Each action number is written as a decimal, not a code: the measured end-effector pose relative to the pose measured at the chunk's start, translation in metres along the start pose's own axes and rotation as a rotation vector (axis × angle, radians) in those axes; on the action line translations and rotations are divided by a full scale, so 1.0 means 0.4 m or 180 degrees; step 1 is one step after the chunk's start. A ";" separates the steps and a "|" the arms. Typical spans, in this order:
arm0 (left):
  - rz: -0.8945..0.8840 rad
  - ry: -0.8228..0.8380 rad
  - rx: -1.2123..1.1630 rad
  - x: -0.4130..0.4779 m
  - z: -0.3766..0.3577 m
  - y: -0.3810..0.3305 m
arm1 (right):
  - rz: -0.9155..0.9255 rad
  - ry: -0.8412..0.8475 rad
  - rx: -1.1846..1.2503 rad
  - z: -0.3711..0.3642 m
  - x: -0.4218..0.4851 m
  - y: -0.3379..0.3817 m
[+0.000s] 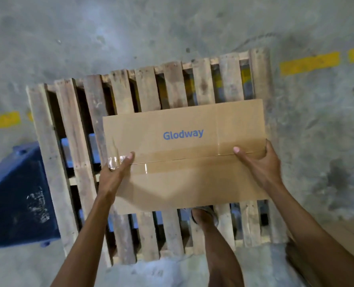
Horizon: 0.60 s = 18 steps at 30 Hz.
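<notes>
A brown cardboard box (184, 141) printed "Glodway" in blue, its top seam sealed with clear tape, is held over a wooden pallet (72, 125). My left hand (114, 172) grips the box's left end, thumb on the taped top. At the right end my right hand (261, 162) grips it the same way, with its fingers wrapped round the edge. The box's underside is hidden, so I cannot tell whether it touches the slats.
The pallet lies on a grey concrete floor crossed by yellow dashed line marks (308, 63). A dark blue plastic object (16, 197) sits at the pallet's left. My sandalled foot (203, 216) stands on the pallet's near slats. More cardboard (350, 235) shows at the lower right.
</notes>
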<state>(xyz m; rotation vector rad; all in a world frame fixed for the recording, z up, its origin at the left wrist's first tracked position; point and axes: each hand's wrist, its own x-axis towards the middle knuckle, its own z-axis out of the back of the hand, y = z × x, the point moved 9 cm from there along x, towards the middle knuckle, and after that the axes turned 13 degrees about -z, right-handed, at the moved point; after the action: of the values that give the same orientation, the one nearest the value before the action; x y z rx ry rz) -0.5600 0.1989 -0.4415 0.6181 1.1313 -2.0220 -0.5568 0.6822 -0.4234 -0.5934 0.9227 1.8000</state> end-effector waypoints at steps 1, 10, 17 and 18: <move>0.0015 -0.0079 -0.0055 0.001 -0.001 0.001 | 0.0044 -0.0079 0.0024 0.002 -0.004 0.004; -0.0709 -0.0224 0.0071 -0.166 0.099 -0.111 | 0.0256 -0.0794 0.0106 0.143 -0.208 -0.007; -0.1427 -0.0301 0.0306 -0.503 0.324 -0.213 | 0.0363 -0.1544 0.0298 0.392 -0.662 -0.103; -0.1554 -0.0257 0.0321 -0.582 0.358 -0.223 | 0.0394 -0.1663 0.0380 0.438 -0.760 -0.140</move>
<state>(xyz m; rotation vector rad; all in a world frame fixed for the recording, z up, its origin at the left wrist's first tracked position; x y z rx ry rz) -0.4937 0.1899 -0.1618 0.3219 1.2231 -2.5033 -0.3839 0.6695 -0.1133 0.0197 0.7063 1.8647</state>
